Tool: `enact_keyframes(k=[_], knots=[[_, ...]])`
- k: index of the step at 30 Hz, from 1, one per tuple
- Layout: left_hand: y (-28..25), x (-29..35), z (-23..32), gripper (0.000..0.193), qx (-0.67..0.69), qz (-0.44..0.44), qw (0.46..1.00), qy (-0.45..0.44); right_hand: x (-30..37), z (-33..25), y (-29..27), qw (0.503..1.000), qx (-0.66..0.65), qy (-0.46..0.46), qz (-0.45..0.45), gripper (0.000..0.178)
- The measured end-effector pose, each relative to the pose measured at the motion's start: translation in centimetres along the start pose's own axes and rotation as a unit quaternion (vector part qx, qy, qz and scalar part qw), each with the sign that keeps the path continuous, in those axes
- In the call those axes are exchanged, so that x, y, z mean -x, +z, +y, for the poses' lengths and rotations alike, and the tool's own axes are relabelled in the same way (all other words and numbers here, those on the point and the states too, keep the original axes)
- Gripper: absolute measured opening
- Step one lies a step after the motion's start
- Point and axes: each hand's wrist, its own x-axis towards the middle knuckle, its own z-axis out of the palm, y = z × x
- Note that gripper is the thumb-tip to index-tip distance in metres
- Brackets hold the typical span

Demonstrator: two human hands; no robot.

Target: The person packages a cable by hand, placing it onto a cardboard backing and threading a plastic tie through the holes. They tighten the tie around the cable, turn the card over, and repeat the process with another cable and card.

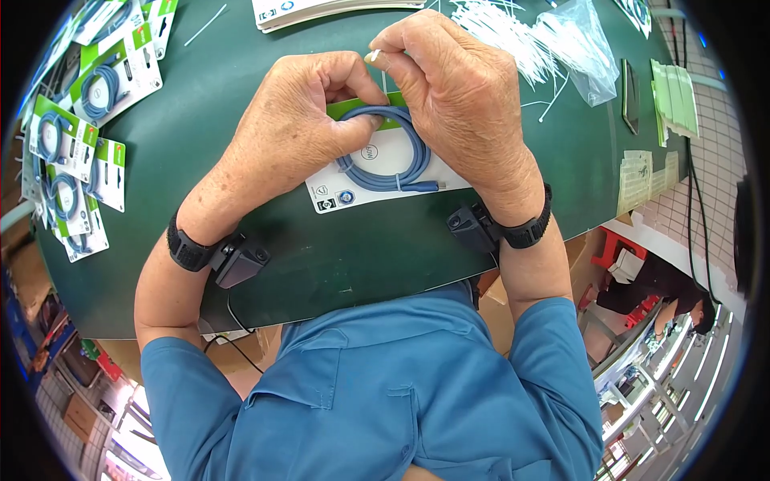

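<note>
A coiled blue-grey cable (419,156) lies on a white and green backing card (325,186) in front of me. My left hand (277,120) is closed on the coil's upper left side, its thumb pressing inside the loop. Above the coil, my right hand (469,96) pinches the end of a thin white cable tie (384,82) between thumb and forefinger. The tie rises from the top of the coil near my left fingertips; where it passes round the cable is hidden. White bands also circle the coil at its lower left and bottom.
Carded cables (100,88) overlap along the table's left side. Loose white cable ties (513,40) and a clear plastic bag (581,48) lie at the back right. A card stack (321,14) sits at the back. A phone-like dark slab (630,96) is on the right. Another person (662,289) is beyond.
</note>
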Motion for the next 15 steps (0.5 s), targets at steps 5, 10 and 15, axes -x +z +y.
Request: enact_keyframes(k=[5,10,15], knots=[[-0.1,0.1,-0.1,0.008,-0.013,-0.001,1.0,0.01,0.2,2.2,1.6,0.97,0.04,-0.217,0.104,0.01],[0.0,0.1,-0.1,0.008,-0.023,0.0,1.0,0.014,0.3,2.4,1.8,0.97,0.038,-0.208,0.12,0.011],[-0.3,0.1,0.3,0.007,-0.014,-0.001,1.0,0.005,0.0,1.7,1.7,0.97,0.03,-0.21,0.119,0.012]])
